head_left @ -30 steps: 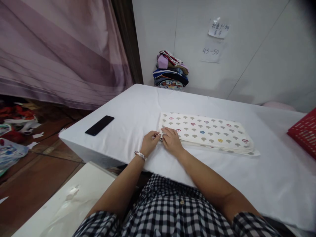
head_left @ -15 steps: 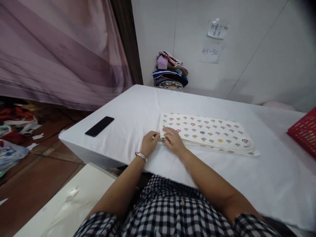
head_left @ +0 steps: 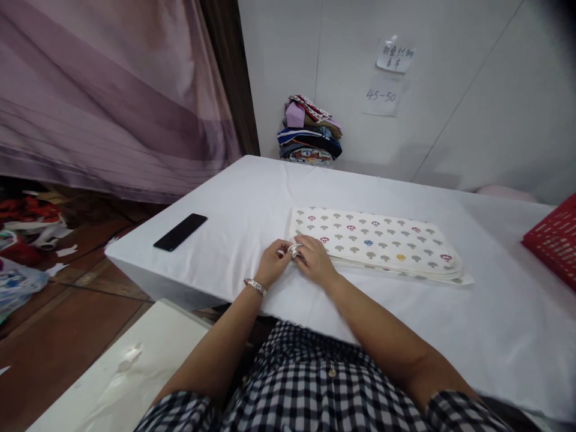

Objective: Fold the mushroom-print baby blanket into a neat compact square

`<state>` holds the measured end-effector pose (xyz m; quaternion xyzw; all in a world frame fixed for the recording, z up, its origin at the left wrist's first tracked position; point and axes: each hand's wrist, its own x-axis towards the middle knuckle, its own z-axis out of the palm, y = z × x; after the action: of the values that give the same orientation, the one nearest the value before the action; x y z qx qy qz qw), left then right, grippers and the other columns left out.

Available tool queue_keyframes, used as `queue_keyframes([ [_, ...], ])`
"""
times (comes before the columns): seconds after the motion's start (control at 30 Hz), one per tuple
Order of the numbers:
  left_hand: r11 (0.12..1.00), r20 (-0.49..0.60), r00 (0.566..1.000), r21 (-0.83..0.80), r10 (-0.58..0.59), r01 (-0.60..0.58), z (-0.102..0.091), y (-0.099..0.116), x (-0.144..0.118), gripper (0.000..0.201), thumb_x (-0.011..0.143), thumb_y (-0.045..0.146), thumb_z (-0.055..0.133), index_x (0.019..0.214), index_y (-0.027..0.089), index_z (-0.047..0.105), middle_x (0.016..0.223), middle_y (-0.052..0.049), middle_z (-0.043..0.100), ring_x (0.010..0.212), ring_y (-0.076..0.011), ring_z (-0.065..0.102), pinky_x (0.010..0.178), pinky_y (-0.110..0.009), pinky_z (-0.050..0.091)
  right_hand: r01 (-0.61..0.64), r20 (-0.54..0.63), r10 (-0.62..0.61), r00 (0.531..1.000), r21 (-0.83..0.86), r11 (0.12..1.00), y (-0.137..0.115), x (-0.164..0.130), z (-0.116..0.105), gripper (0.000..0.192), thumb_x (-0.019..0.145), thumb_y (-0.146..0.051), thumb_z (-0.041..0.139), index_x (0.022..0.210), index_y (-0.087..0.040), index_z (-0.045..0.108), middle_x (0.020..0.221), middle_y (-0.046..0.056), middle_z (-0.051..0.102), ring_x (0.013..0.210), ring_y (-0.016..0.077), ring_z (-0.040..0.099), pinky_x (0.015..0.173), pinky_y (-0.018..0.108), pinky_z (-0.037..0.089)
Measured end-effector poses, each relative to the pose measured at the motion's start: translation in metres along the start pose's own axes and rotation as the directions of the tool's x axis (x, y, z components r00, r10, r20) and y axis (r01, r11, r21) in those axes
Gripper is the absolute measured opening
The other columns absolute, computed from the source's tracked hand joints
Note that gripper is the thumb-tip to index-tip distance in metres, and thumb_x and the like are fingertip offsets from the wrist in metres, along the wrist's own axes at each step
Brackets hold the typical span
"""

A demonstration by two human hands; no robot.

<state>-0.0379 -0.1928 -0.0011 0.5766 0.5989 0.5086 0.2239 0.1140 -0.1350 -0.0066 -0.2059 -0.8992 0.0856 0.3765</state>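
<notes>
A folded white cloth (head_left: 382, 240) printed with mushrooms in grey, red, blue and yellow lies flat on the white-covered table (head_left: 234, 210), in several layers. Its near left corner is bunched up between my two hands. My left hand (head_left: 273, 262) is closed at that corner, fingertips pinching the cloth's edge. From the right, my right hand (head_left: 315, 261) grips the same bunched corner, its fingers bent over the fabric. The exact layers pinched are hidden by the fingers.
A black phone (head_left: 180, 232) lies at the table's left. Folded clothes (head_left: 310, 132) are stacked by the wall at the back. A red perforated basket (head_left: 553, 243) stands at the right edge. Lower left is a white surface (head_left: 148, 348) with clear plastic on it.
The cloth's near left corner has been lifted and bunched up between my fingertips. My right hand's fingers have closed in on it; the rest of the cloth lies as before.
</notes>
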Motion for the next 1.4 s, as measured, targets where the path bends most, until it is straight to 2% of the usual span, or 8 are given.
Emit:
queue_keyframes([
  [0.2, 0.996, -0.085, 0.995, 0.067, -0.055, 0.061, 0.005, -0.003, 0.000, 0.004, 0.073, 0.022, 0.056, 0.075, 0.019, 0.055, 0.067, 0.005, 0.055, 0.053, -0.0073, 0.048, 0.052, -0.021, 0.041, 0.007, -0.041, -0.010, 0.999, -0.064, 0.998, -0.004, 0.002, 0.002, 0.014, 0.088, -0.022, 0.047, 0.085, -0.017, 0.060, 0.122, 0.012, 0.058, 0.119, 0.0258, 0.045, 0.093, 0.044, 0.037],
  [0.4, 0.993, -0.158, 0.985, 0.085, -0.064, 0.078, 0.005, -0.005, 0.000, 0.003, 0.073, 0.022, 0.054, 0.073, 0.019, 0.054, 0.066, 0.003, 0.056, 0.059, -0.0098, 0.052, 0.057, -0.022, 0.043, 0.080, -0.063, -0.079, 0.995, 0.007, 0.997, -0.008, 0.002, -0.002, 0.016, 0.089, -0.021, 0.046, 0.082, -0.019, 0.060, 0.120, 0.010, 0.060, 0.117, 0.0231, 0.047, 0.094, 0.043, 0.038],
  [0.6, 0.993, -0.040, 0.999, -0.119, -0.018, 0.013, 0.002, -0.001, -0.003, 0.008, 0.071, 0.024, 0.060, 0.076, 0.018, 0.056, 0.067, 0.003, 0.057, 0.060, -0.0096, 0.052, 0.057, -0.022, 0.043, 0.013, -0.068, -0.012, 0.998, 0.003, 1.000, -0.007, 0.001, 0.000, 0.016, 0.091, -0.023, 0.045, 0.094, -0.018, 0.061, 0.117, 0.010, 0.061, 0.112, 0.0228, 0.049, 0.093, 0.043, 0.039],
  [0.8, 0.960, 0.019, 0.992, -0.250, -0.124, 0.125, -0.005, 0.002, 0.003, 0.021, 0.075, 0.037, 0.057, 0.071, 0.017, 0.060, 0.057, 0.003, 0.056, 0.055, -0.0098, 0.051, 0.055, -0.022, 0.043, 0.028, -0.044, -0.027, 0.999, 0.014, 1.000, -0.006, 0.001, 0.003, 0.017, 0.092, -0.023, 0.044, 0.092, -0.018, 0.060, 0.116, 0.011, 0.060, 0.109, 0.0217, 0.052, 0.088, 0.039, 0.043],
  [0.97, 0.965, -0.061, 0.963, -0.043, -0.263, 0.260, -0.014, -0.005, 0.042, 0.022, 0.074, 0.038, 0.055, 0.068, 0.018, 0.062, 0.063, 0.001, 0.063, 0.056, -0.0116, 0.056, 0.054, -0.023, 0.043, 0.038, -0.008, -0.038, 0.999, -0.003, 0.999, -0.008, 0.001, 0.005, 0.016, 0.091, -0.019, 0.044, 0.090, -0.019, 0.060, 0.117, 0.010, 0.060, 0.108, 0.0207, 0.052, 0.086, 0.037, 0.044],
  [1.07, 0.956, -0.030, 0.956, 0.022, -0.292, 0.293, -0.012, -0.012, 0.076, 0.018, 0.071, 0.035, 0.059, 0.076, 0.018, 0.065, 0.068, -0.001, 0.066, 0.058, -0.0133, 0.059, 0.055, -0.024, 0.044, 0.023, 0.001, -0.023, 1.000, -0.039, 0.999, -0.009, 0.001, 0.006, 0.015, 0.090, -0.017, 0.045, 0.089, -0.019, 0.060, 0.118, 0.010, 0.059, 0.108, 0.0208, 0.052, 0.085, 0.037, 0.043],
  [1.23, 0.937, -0.045, 0.944, 0.111, -0.328, 0.331, 0.009, -0.026, 0.129, 0.022, 0.063, 0.036, 0.068, 0.075, 0.018, 0.064, 0.076, -0.005, 0.069, 0.073, -0.0185, 0.062, 0.065, -0.027, 0.045, -0.012, 0.053, 0.017, 0.998, -0.106, 0.994, -0.011, 0.002, 0.007, 0.010, 0.088, -0.018, 0.051, 0.089, -0.020, 0.062, 0.114, 0.009, 0.061, 0.106, 0.0220, 0.052, 0.084, 0.039, 0.042],
  [1.4, 0.919, -0.082, 0.932, 0.157, -0.353, 0.362, 0.030, -0.036, 0.168, 0.017, 0.061, 0.029, 0.069, 0.070, 0.017, 0.061, 0.074, -0.008, 0.067, 0.079, -0.0233, 0.063, 0.069, -0.030, 0.045, 0.041, 0.066, -0.036, 0.997, -0.075, 0.996, -0.010, 0.001, 0.009, 0.014, 0.088, -0.016, 0.049, 0.083, -0.019, 0.062, 0.116, 0.008, 0.061, 0.108, 0.0214, 0.052, 0.085, 0.039, 0.041],
])
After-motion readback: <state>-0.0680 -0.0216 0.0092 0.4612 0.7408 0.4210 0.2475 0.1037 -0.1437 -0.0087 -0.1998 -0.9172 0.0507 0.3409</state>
